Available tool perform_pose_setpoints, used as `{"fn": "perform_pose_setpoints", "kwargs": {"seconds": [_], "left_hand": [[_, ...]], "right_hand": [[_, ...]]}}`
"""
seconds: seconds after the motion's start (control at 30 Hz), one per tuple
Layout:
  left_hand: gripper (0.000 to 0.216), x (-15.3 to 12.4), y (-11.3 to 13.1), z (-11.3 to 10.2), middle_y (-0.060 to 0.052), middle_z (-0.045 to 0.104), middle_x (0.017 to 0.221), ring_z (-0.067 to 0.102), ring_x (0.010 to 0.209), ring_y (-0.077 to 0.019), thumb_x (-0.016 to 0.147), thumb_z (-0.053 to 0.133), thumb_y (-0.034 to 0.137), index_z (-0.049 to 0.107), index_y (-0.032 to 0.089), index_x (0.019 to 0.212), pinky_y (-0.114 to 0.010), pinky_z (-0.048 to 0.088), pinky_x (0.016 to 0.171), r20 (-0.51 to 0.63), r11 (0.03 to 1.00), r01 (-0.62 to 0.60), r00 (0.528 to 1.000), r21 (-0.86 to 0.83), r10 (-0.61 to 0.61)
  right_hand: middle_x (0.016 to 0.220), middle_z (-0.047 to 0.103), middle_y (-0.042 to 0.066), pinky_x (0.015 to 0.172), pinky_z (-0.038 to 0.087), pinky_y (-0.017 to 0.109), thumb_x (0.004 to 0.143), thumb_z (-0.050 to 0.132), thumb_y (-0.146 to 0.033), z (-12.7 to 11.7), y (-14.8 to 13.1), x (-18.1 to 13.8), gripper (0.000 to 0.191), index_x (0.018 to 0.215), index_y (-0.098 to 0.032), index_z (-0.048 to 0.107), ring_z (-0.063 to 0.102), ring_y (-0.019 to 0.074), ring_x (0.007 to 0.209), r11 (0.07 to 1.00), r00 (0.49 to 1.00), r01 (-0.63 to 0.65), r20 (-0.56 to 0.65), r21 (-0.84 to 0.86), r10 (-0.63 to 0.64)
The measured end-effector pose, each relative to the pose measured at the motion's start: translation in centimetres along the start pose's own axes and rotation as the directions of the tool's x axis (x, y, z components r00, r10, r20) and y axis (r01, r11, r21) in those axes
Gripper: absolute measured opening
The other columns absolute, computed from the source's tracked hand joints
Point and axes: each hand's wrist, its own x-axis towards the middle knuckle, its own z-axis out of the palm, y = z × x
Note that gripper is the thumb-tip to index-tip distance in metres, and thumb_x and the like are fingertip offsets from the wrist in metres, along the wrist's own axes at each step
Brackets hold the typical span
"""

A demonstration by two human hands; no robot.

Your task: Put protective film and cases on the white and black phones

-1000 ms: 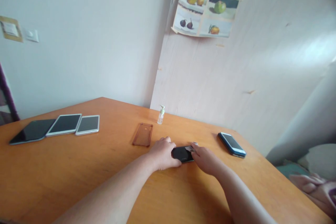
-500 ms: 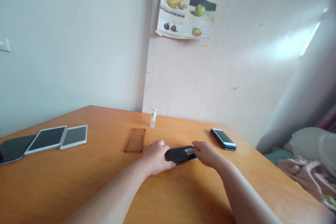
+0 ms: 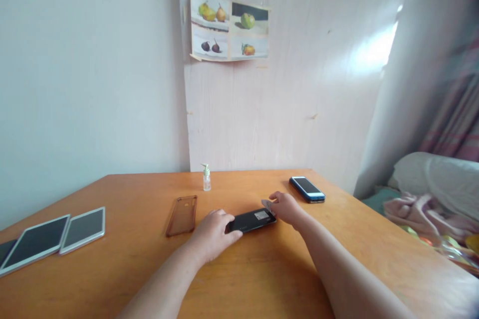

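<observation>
A black phone (image 3: 247,221) lies face down or back up on the table, with a pale label near its right end. My left hand (image 3: 217,232) is closed around its left end, thumb at the near edge and fingers at the far edge. At the phone's far right corner, my right hand (image 3: 286,208) pinches a small whitish piece (image 3: 268,205), which looks like a cloth or wipe. Left of my left hand lies a translucent brown phone case (image 3: 182,216). Behind it stands a small clear pump bottle (image 3: 206,179) with a pale green top.
On the wooden table (image 3: 277,274), a white-framed phone on a blue case (image 3: 307,189) lies at the back right. A white tablet (image 3: 37,243) and a smaller white device (image 3: 83,230) lie at the left, beside another dark device (image 3: 6,249). Bedding (image 3: 419,204) is beyond the right edge.
My right hand has lifted off the phone's right end to its far corner, and the whitish piece now shows. My left hand keeps its hold. The camera view has turned right.
</observation>
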Motion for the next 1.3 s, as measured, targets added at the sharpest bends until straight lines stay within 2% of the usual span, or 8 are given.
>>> {"fn": "perform_pose_setpoints", "kwargs": {"seconds": [0.1, 0.2, 0.3, 0.47, 0.67, 0.87, 1.17, 1.3], "left_hand": [[0.037, 0.1, -0.2, 0.0, -0.007, 0.066, 0.096, 0.06, 0.094, -0.0219, 0.092, 0.044, 0.049, 0.068, 0.022, 0.101, -0.029, 0.044, 0.08, -0.018, 1.0, -0.013, 1.0, -0.026, 0.012], [0.04, 0.3, -0.3, 0.0, -0.007, 0.068, 0.098, 0.061, 0.094, -0.0213, 0.096, 0.034, 0.047, 0.065, 0.023, 0.104, -0.03, 0.043, 0.083, -0.043, 0.998, -0.005, 0.999, -0.065, 0.003], [0.046, 0.3, -0.3, -0.2, -0.005, 0.069, 0.09, 0.062, 0.087, -0.0199, 0.099, 0.025, 0.047, 0.063, 0.023, 0.093, -0.029, 0.044, 0.079, -0.072, 0.993, 0.0, 0.997, -0.121, -0.009], [0.046, 0.4, -0.6, -0.5, -0.002, 0.065, 0.076, 0.063, 0.077, -0.0195, 0.098, 0.024, 0.051, 0.056, 0.022, 0.081, -0.028, 0.043, 0.07, -0.113, 0.975, 0.036, 0.992, -0.219, -0.062], [0.05, 0.6, -1.0, -0.2, -0.004, 0.069, 0.074, 0.068, 0.074, -0.0228, 0.094, 0.029, 0.059, 0.059, 0.021, 0.085, -0.03, 0.045, 0.069, -0.122, 0.916, 0.143, 0.972, -0.374, -0.201], [0.055, 0.6, -1.3, 0.0, -0.006, 0.07, 0.069, 0.068, 0.068, -0.0241, 0.089, 0.032, 0.065, 0.061, 0.019, 0.086, -0.031, 0.047, 0.066, -0.1, 0.863, 0.21, 0.953, -0.459, -0.285], [0.059, 0.5, -0.6, 0.1, -0.008, 0.071, 0.07, 0.068, 0.068, -0.0238, 0.086, 0.036, 0.068, 0.062, 0.016, 0.09, -0.033, 0.05, 0.067, -0.065, 0.781, 0.213, 0.949, -0.587, -0.308], [0.062, 0.4, -0.5, 0.3, -0.007, 0.069, 0.065, 0.067, 0.066, -0.0236, 0.082, 0.038, 0.073, 0.061, 0.016, 0.09, -0.033, 0.05, 0.065, -0.039, 0.733, 0.253, 0.934, -0.631, -0.355]], "right_hand": [[0.077, 0.068, 0.006, 0.059, 0.047, 0.025, 0.079, 0.066, -0.044, 0.6, 0.6, 0.6, 0.036, 0.1, -0.014, 0.064, 0.062, 0.0162, 0.068, 0.981, 0.998, -0.057, -0.003, 0.187, 0.059], [0.073, 0.065, 0.004, 0.059, 0.051, 0.023, 0.079, 0.066, -0.032, 1.3, 1.0, 1.1, 0.019, 0.087, -0.015, 0.063, 0.062, 0.0138, 0.067, 0.927, 0.997, -0.076, 0.021, 0.366, 0.074], [0.074, 0.065, 0.004, 0.063, 0.054, 0.022, 0.078, 0.064, -0.022, 1.7, 0.8, 1.3, 0.008, 0.081, -0.015, 0.061, 0.063, 0.0127, 0.068, 0.867, 0.998, -0.068, 0.038, 0.494, 0.057], [0.073, 0.067, 0.006, 0.063, 0.053, 0.023, 0.076, 0.06, -0.015, 1.7, -0.4, 1.0, 0.012, 0.086, -0.013, 0.064, 0.063, 0.0127, 0.067, 0.799, 1.0, -0.015, 0.022, 0.601, 0.002], [0.075, 0.069, 0.003, 0.062, 0.048, 0.02, 0.077, 0.053, -0.02, 1.9, -1.6, 0.6, 0.029, 0.1, -0.016, 0.071, 0.06, 0.0111, 0.065, 0.796, 0.993, 0.118, -0.054, 0.594, -0.108], [0.061, 0.065, 0.002, 0.053, 0.041, 0.023, 0.065, 0.054, -0.015, 2.9, -0.8, 0.3, 0.022, 0.074, -0.016, 0.074, 0.054, 0.0126, 0.055, 0.865, 0.992, 0.121, -0.041, 0.486, -0.115], [0.072, 0.069, 0.0, 0.07, 0.044, 0.023, 0.072, 0.046, -0.016, 1.2, -2.3, -0.4, 0.027, 0.078, -0.019, 0.073, 0.062, 0.0148, 0.075, 0.891, 0.961, 0.276, -0.123, 0.36, -0.248], [0.064, 0.068, 0.001, 0.066, 0.044, 0.023, 0.069, 0.051, -0.014, 1.3, -2.1, -0.4, 0.017, 0.068, -0.017, 0.068, 0.061, 0.015, 0.066, 0.918, 0.975, 0.219, -0.1, 0.33, -0.197]]}}
